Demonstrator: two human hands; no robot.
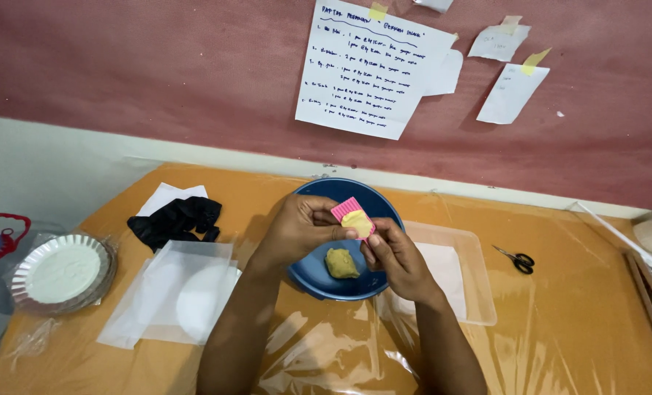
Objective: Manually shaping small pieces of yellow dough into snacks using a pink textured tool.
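Over a blue bowl [319,281] both my hands hold a small pink ribbed mould [345,208] with a pale yellow piece of dough [356,220] pressed on it. My left hand [302,225] grips the mould's left side with thumb and fingers. From the right, my right hand [393,257] pinches its lower end. A lump of yellow-brown dough [341,263] lies in the bowl under my hands.
The orange table [560,322] is covered with clear plastic. Clear tray [480,292] right of the bowl, scissors [517,258] beyond it. Left: a white paper sheet [158,307], black gloves [176,221], a stack of foil plates [59,274]. Paper notes [366,69] hang on the red wall.
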